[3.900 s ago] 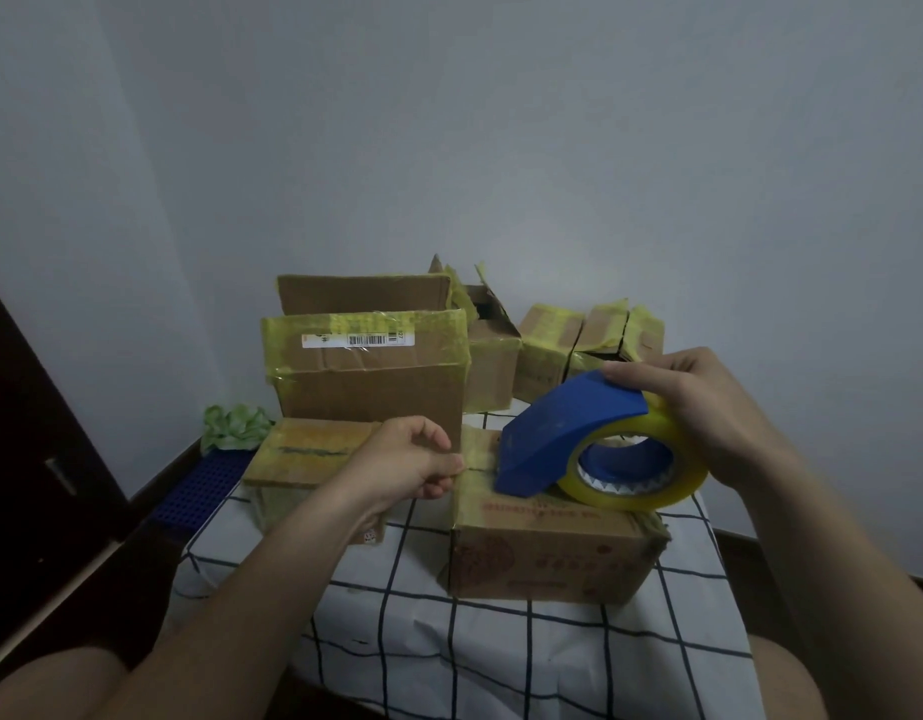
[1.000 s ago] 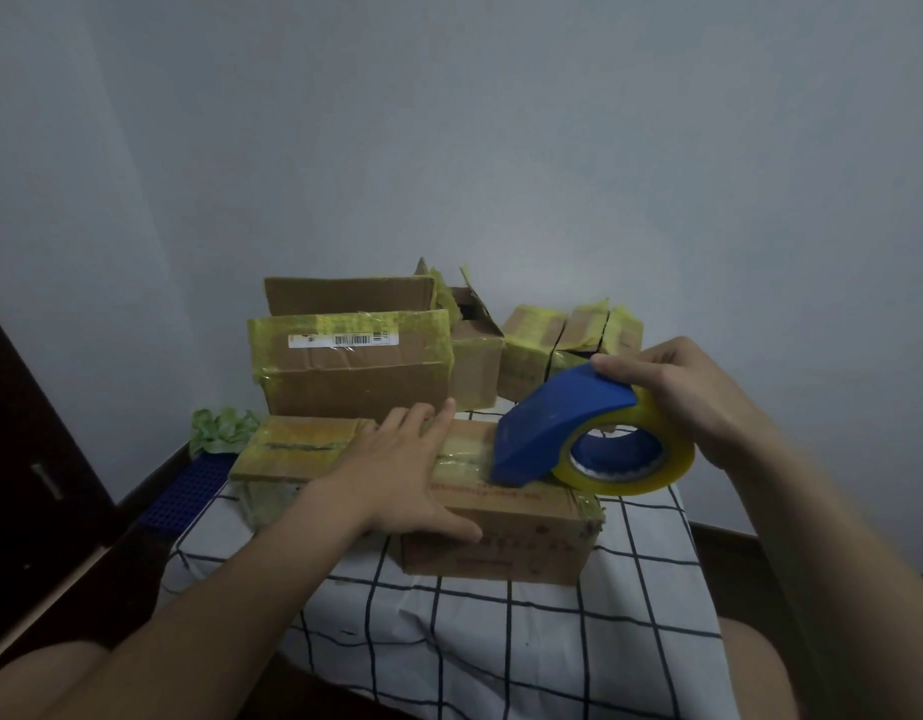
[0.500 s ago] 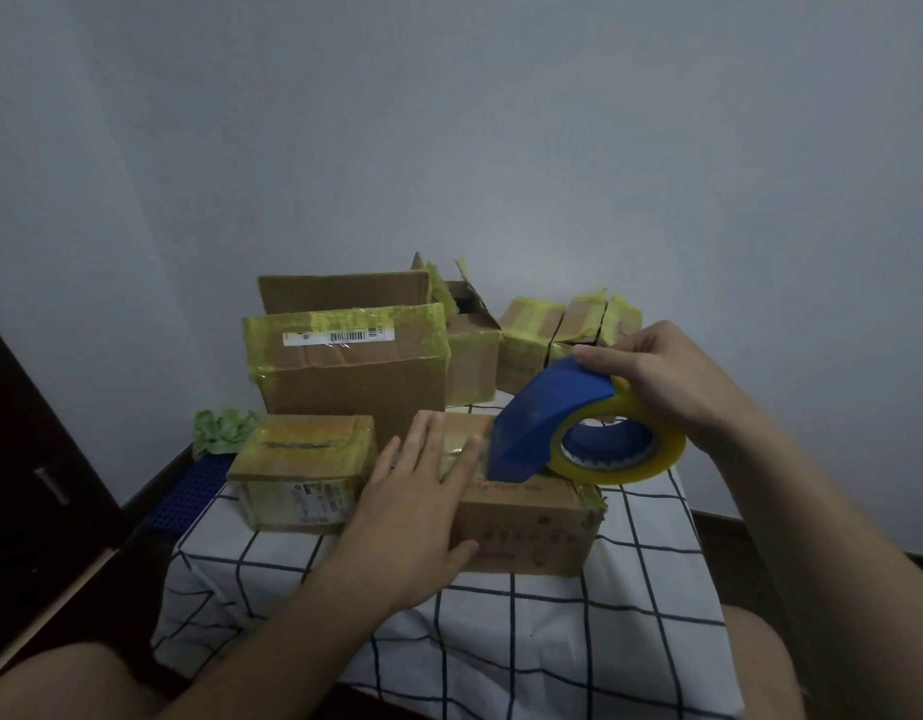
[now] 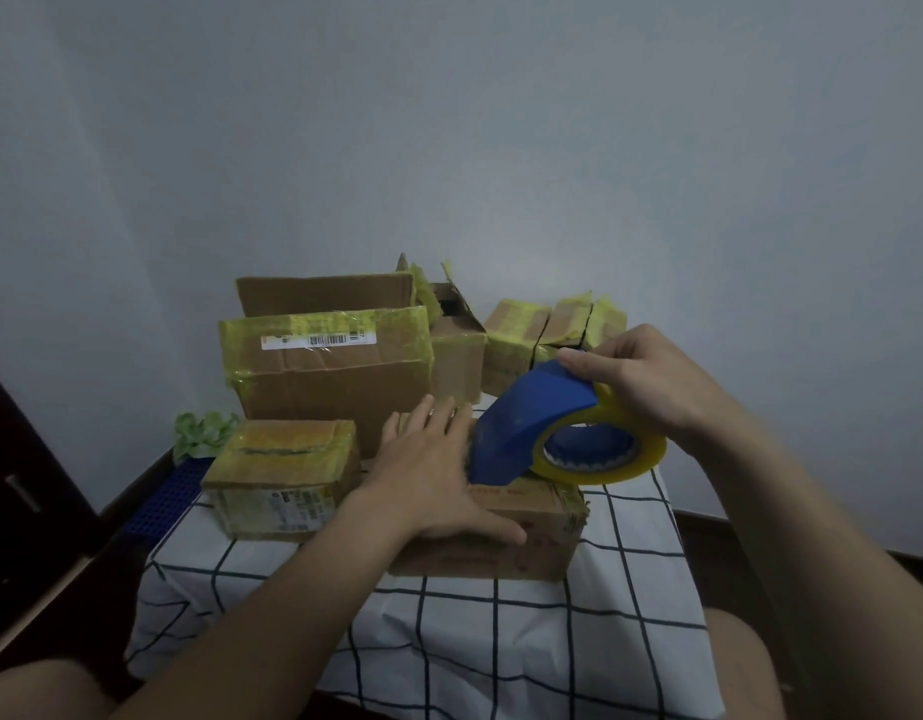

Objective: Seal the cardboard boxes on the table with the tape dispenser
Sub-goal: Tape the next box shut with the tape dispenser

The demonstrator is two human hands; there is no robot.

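- Tape dispenser, blue with a yellowish roll of tape, sits in my right hand; my fingers curl over its top and hold it firmly.
- Its blade end is down on the top of the front cardboard box, just beside my left hand.
- My left hand lies flat on that box, fingers straight and pressing the lid down, thumb over the front edge. It grips nothing.
- The box stands on the checked tablecloth, near the front, touching or almost touching the small taped box on its left.
- Behind stand the large labelled box and a smaller box with its flaps up.
- I judge the step in hand to be laying a strip along this box's top; whether the tape's end has stuck I cannot tell, as my hand hides it.
- Next, I should pull the dispenser to the right along the seam with steady downward pressure, while my left hand pins the box against sliding.
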